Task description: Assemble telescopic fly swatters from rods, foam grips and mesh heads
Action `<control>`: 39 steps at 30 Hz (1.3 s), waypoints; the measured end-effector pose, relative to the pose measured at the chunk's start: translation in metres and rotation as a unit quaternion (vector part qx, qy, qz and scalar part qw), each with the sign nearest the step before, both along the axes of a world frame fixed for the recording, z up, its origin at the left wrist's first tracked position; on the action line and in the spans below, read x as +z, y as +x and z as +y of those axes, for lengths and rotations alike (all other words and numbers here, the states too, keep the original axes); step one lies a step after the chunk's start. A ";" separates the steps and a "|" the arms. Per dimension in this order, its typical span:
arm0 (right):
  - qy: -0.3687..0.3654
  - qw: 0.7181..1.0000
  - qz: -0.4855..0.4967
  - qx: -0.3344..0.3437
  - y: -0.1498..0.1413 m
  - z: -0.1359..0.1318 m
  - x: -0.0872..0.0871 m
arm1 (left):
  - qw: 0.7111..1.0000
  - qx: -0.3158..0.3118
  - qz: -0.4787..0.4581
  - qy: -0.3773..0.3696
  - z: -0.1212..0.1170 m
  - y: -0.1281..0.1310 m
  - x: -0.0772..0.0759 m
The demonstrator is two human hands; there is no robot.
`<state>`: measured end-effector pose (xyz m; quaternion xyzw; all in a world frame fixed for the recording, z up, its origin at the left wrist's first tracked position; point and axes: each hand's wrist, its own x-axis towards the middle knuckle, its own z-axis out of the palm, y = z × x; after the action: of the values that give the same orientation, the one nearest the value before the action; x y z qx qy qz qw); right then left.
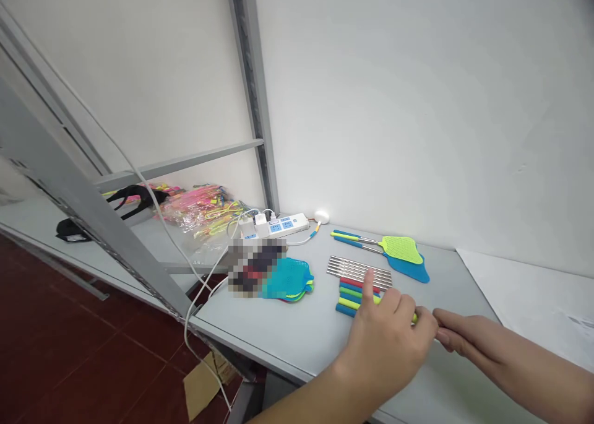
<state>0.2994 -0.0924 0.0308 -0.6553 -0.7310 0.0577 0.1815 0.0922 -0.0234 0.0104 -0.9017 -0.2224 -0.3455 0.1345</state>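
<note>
from my remote station, i observe two bare hands at the near right of the grey tabletop (297,343). the left hand (387,331) is curled around a yellow-green handle (414,317), with one finger extended toward the far side. the right hand (476,337) has its thumb and fingers brought together beside the left fingertips; what lies between them is hidden, so i cannot tell whether it grips anything.

the held handle is at the near right, just right of a row of coloured handles (349,292). steel rods (359,272) lie side by side on the far side of that row. two swatters (403,249), one yellow-green and one blue, lie farther back; loose swatter heads (290,277) are stacked at left.

handling notes, by my judgement: the handle is light, fairly stiff and unlikely to break. grasp it around mid-length, leaving both ends clear. the polished rods appear rigid and slippery, and may roll; pinch them firmly near one end. the perforated heads appear thin and flexible; i would hold them at the narrow neck, not the mesh.
</note>
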 end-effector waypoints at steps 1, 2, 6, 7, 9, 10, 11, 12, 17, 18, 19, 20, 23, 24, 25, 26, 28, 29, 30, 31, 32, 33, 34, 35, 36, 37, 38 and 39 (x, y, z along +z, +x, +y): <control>-0.029 0.999 -0.010 0.026 -0.003 -0.004 0.003 | 0.999 -0.009 0.034 -0.007 -0.004 -0.001 0.003; -0.053 0.997 -0.025 0.053 -0.005 -0.007 0.005 | 0.997 -0.013 0.066 -0.024 -0.007 -0.003 0.007; -0.026 0.981 -0.143 0.131 -0.010 -0.014 0.005 | 0.972 0.005 0.170 -0.164 -0.018 -0.014 0.020; 0.004 0.972 -0.181 0.151 -0.010 -0.015 0.004 | 0.962 0.006 0.186 -0.199 -0.021 -0.016 0.024; 0.075 0.945 -0.253 0.193 -0.011 -0.015 0.003 | 0.944 0.001 0.201 -0.260 -0.026 -0.022 0.032; 0.112 0.929 -0.282 0.212 -0.011 -0.014 0.004 | 0.935 -0.002 0.203 -0.291 -0.027 -0.025 0.035; 0.149 0.913 -0.305 0.228 -0.012 -0.013 0.005 | 0.925 -0.005 0.199 -0.324 -0.028 -0.028 0.038; 0.181 0.896 -0.324 0.242 -0.012 -0.012 0.007 | 0.913 -0.009 0.191 -0.361 -0.028 -0.030 0.040; 0.279 0.823 -0.398 0.295 -0.008 -0.006 0.014 | 0.761 -0.119 0.143 -0.622 -0.019 -0.040 0.036; 0.291 0.810 -0.408 0.305 -0.006 -0.006 0.015 | 0.704 -0.147 0.132 -0.682 -0.018 -0.040 0.032; 0.301 0.799 -0.414 0.316 -0.004 -0.007 0.014 | 0.640 -0.169 0.118 -0.741 -0.017 -0.041 0.028; 0.306 0.790 -0.418 0.328 -0.003 -0.008 0.014 | 0.570 -0.187 0.100 -0.794 -0.018 -0.040 0.024; 0.312 0.778 -0.416 0.354 -0.003 -0.012 0.015 | 0.379 -0.227 0.060 -0.895 -0.023 -0.038 0.015; 0.315 0.775 -0.412 0.360 -0.003 -0.013 0.016 | 0.329 -0.239 0.055 -0.912 -0.024 -0.037 0.012; 0.317 0.773 -0.409 0.367 -0.001 -0.013 0.019 | 0.283 -0.250 0.051 -0.925 -0.026 -0.037 0.009; 0.317 0.770 -0.407 0.376 0.003 -0.013 0.022 | 0.238 -0.261 0.048 -0.934 -0.026 -0.038 0.006; 0.322 0.768 -0.409 0.373 0.022 -0.012 0.032 | 0.161 -0.277 0.044 -0.946 -0.026 -0.047 -0.003; 0.326 0.773 -0.412 0.356 0.037 -0.010 0.039 | 0.136 -0.280 0.043 -0.949 -0.025 -0.054 -0.008; 0.343 0.782 -0.415 0.314 0.055 -0.009 0.046 | 0.123 -0.280 0.041 -0.951 -0.023 -0.063 -0.014; 0.367 0.792 -0.416 0.255 0.073 -0.008 0.054 | 0.129 -0.276 0.034 -0.952 -0.021 -0.071 -0.019; 0.381 0.806 -0.410 0.191 0.090 -0.006 0.061 | 0.144 -0.270 0.008 -0.952 -0.019 -0.080 -0.023; 0.389 0.821 -0.396 0.133 0.104 -0.006 0.066 | 0.166 -0.267 -0.029 -0.949 -0.017 -0.086 -0.026; 0.399 0.830 -0.380 0.088 0.114 -0.005 0.069 | 0.202 -0.266 -0.086 -0.939 -0.015 -0.090 -0.027; 0.391 0.841 -0.369 0.063 0.118 -0.005 0.068 | 0.247 -0.262 -0.158 -0.920 -0.014 -0.091 -0.028; 0.378 0.849 -0.364 0.059 0.116 -0.005 0.064 | 0.301 -0.253 -0.234 -0.889 -0.013 -0.089 -0.027; 0.358 0.858 -0.362 0.073 0.110 -0.005 0.057 | 0.366 -0.235 -0.301 -0.848 -0.013 -0.086 -0.027; 0.331 0.865 -0.363 0.098 0.100 -0.005 0.048 | 0.436 -0.210 -0.347 -0.803 -0.014 -0.081 -0.026; 0.301 0.873 -0.364 0.124 0.087 -0.004 0.035 | 0.505 -0.176 -0.371 -0.759 -0.015 -0.077 -0.026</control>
<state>0.3865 -0.0964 0.0663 -0.4473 -0.8027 -0.3858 0.0822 0.0148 -0.0380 -0.0159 -0.4688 -0.2656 -0.3635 -0.7600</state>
